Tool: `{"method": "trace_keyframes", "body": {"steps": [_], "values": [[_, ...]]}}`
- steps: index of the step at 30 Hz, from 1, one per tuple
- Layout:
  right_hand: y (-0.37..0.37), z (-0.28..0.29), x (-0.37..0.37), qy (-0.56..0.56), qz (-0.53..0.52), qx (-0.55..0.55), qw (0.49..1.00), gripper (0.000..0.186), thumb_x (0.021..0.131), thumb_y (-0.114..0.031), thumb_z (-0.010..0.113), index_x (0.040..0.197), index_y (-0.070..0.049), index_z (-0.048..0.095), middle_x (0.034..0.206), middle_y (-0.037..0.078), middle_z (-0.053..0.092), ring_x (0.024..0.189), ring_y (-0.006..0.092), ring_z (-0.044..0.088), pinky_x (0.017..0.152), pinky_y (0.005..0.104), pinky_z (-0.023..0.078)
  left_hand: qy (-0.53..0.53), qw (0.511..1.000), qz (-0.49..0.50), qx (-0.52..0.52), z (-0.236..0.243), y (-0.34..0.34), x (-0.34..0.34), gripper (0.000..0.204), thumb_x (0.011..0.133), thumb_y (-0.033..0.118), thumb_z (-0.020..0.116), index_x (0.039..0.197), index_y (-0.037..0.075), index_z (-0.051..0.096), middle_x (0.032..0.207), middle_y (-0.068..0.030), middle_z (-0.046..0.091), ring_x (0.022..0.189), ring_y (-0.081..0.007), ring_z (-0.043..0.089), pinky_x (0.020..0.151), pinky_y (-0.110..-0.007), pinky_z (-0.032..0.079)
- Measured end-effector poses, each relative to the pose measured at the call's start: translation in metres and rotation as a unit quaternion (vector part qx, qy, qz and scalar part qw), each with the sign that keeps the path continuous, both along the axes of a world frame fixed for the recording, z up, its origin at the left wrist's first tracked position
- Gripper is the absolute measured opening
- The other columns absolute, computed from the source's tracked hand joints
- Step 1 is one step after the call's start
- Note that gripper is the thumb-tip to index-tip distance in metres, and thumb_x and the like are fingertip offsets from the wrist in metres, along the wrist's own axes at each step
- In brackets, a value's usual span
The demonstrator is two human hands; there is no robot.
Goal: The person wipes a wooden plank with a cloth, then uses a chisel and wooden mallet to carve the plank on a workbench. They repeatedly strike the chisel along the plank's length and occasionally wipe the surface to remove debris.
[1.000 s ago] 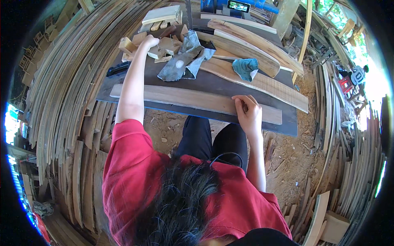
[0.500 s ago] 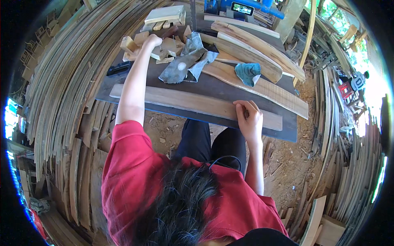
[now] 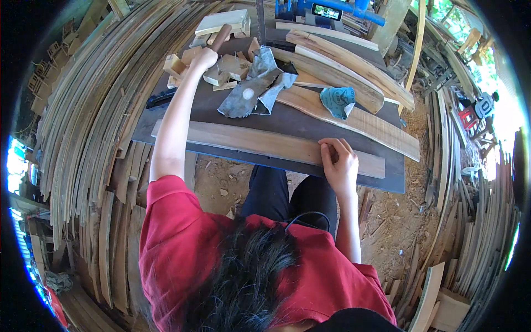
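Note:
My left hand (image 3: 206, 58) reaches to the far left of the dark worktable (image 3: 387, 181), fingers closed round a brown wooden handle (image 3: 221, 39). The handle tilts up out of the fist; whatever it belongs to is hidden. Beside that hand lie pale wood blocks (image 3: 231, 67) with nails or screws standing up. Along the near edge lies a long flat wooden board (image 3: 249, 139). My right hand (image 3: 342, 160) rests at the board's right part, fingers curled towards the thumb. Whether anything small is inside them cannot be seen.
A crumpled grey cloth-like sheet (image 3: 257, 83) and a teal piece of sandpaper (image 3: 337, 101) lie mid-table. Curved wooden pieces (image 3: 348, 63) fill the far right. A thin upright blade (image 3: 260, 22) stands at the back. Lumber stacks (image 3: 105, 116) flank the table.
My left hand has gripped the brown handle and tilted it upward, out from among the blocks. The right hand keeps its place on the board. The view has shifted slightly.

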State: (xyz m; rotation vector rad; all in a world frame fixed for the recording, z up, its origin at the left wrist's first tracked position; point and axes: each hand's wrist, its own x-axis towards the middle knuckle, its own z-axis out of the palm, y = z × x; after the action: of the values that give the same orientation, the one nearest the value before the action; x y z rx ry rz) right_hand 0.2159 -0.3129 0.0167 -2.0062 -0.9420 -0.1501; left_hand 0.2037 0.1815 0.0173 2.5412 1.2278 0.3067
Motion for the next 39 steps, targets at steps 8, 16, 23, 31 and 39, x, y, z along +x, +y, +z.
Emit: {"method": "trace_keyframes", "body": {"steps": [8,16,23,31,39], "values": [[0.003,0.0,-0.004,-0.012,0.026,0.009,1.0,0.006,0.083,-0.011,0.059,0.086,-0.008,0.063,0.071,0.01,0.056,0.062,0.0276,0.059,0.057,0.0354,0.046,-0.24,0.971,0.008,0.001,0.024,-0.028,-0.05,0.045,0.096,0.031,0.031,0.098,0.0,0.063,0.085,-0.0169,0.063,0.08,-0.0266,0.061,0.073,-0.037,0.046],[0.001,-0.005,-0.002,-0.022,0.018,0.016,0.999,0.005,0.083,-0.009,0.059,0.087,-0.009,0.062,0.072,0.009,0.056,0.063,0.0261,0.059,0.057,0.0352,0.046,-0.662,0.735,-0.068,-0.13,0.095,-0.185,-0.109,0.04,0.098,0.03,0.037,0.102,-0.002,0.06,0.078,-0.0019,0.056,0.066,-0.009,0.047,0.06,-0.022,0.037],[0.002,-0.006,-0.002,-0.043,0.028,0.018,0.999,0.004,0.083,-0.008,0.059,0.085,-0.009,0.063,0.072,0.008,0.057,0.062,0.0237,0.059,0.055,0.034,0.046,-0.85,0.512,0.114,-0.044,0.085,-0.271,-0.208,0.023,0.088,0.028,0.038,0.081,0.01,0.049,0.064,0.0018,0.039,0.052,-0.0086,0.033,0.047,-0.024,0.025],[-0.007,0.032,0.03,-0.05,0.056,0.007,0.997,0.011,0.083,-0.007,0.059,0.092,-0.006,0.066,0.075,0.007,0.06,0.058,0.0132,0.052,0.054,0.0258,0.042,-0.896,0.427,0.097,0.074,0.02,-0.262,-0.284,0.031,0.086,0.032,0.033,0.063,0.012,0.041,0.053,0.003,0.028,0.042,-0.0091,0.024,0.04,-0.024,0.017],[0.023,0.027,0.162,-0.331,-0.098,-0.168,0.923,0.041,0.086,-0.038,0.057,0.117,-0.011,0.056,0.112,0.013,0.057,0.109,0.0324,0.053,0.091,0.0447,0.042,-0.873,0.438,0.122,0.178,0.01,-0.253,-0.297,0.032,0.082,0.028,0.04,0.054,0.012,0.04,0.047,0.0023,0.027,0.04,-0.0105,0.022,0.041,-0.025,0.017]]}}
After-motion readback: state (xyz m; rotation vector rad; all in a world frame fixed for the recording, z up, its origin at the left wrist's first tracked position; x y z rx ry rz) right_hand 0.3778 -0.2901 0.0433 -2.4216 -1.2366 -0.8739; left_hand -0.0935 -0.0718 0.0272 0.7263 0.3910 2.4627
